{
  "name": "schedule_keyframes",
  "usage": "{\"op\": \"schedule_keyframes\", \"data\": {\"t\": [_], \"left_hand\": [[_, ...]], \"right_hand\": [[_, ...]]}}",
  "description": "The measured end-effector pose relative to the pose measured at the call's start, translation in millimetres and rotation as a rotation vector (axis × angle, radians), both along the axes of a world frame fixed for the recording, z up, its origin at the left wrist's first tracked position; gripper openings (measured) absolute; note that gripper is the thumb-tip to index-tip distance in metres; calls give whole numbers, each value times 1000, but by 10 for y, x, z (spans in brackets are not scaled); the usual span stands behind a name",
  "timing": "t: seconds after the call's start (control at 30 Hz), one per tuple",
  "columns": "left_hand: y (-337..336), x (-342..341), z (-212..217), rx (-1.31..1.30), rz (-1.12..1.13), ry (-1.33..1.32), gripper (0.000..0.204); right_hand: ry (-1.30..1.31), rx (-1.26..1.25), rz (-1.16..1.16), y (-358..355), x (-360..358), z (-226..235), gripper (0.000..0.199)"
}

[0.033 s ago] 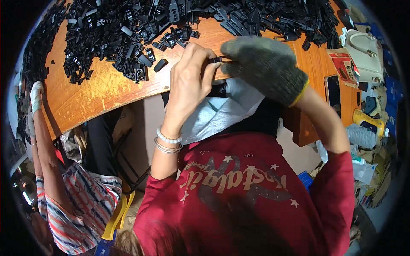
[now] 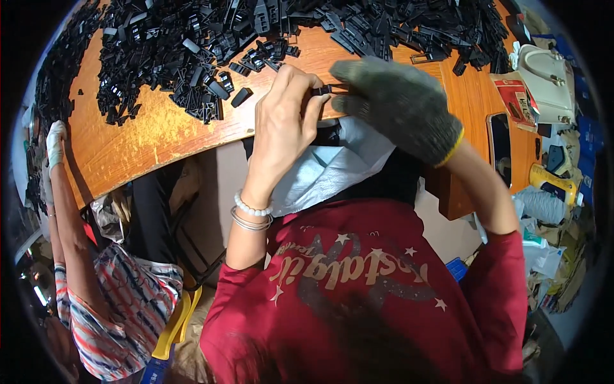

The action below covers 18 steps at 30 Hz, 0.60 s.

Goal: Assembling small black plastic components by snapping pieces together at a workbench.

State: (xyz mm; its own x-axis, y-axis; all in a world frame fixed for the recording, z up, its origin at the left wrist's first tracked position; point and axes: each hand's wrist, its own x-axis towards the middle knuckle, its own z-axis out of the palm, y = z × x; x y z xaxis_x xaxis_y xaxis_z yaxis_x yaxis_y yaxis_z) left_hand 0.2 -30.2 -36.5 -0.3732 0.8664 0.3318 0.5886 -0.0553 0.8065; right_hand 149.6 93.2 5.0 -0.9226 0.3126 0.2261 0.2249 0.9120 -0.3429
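My bare left hand (image 2: 281, 112), a white bead bracelet and thin bangles at its wrist, pinches a small black plastic part (image 2: 325, 90) just above the table's near edge. The part's right end reaches between the thumb and fingers of my right hand (image 2: 400, 105), which wears a dark grey knitted glove with a yellow cuff. That hand grips this end, though the glove hides the exact contact. On my lap, below both hands, lies a pale cloth or bag (image 2: 326, 176) with dark pieces at its opening.
Large piles of black plastic parts (image 2: 160, 57) cover the far side of the wooden table (image 2: 147, 141). One loose piece (image 2: 242, 97) lies near my left hand. At right are a red packet (image 2: 515, 99), a phone (image 2: 500, 144) and a white handbag (image 2: 543, 83). A co-worker's gloved hand (image 2: 56, 144) rests at far left.
My gloved right hand has shifted slightly right and down, showing more of the black part between the hands. My left hand stays in place.
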Motion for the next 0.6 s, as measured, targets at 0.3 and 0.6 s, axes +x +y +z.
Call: {"op": "schedule_keyframes", "data": {"t": [0.3,0.6], "left_hand": [[-96,95,67,-67,-308,-1261,16],[-139,148,271,-333,-75,-974,24]], "right_hand": [[306,-841,-117,-264,309,-79,40],[267,-619,-124,-293,393,-158,42]]}}
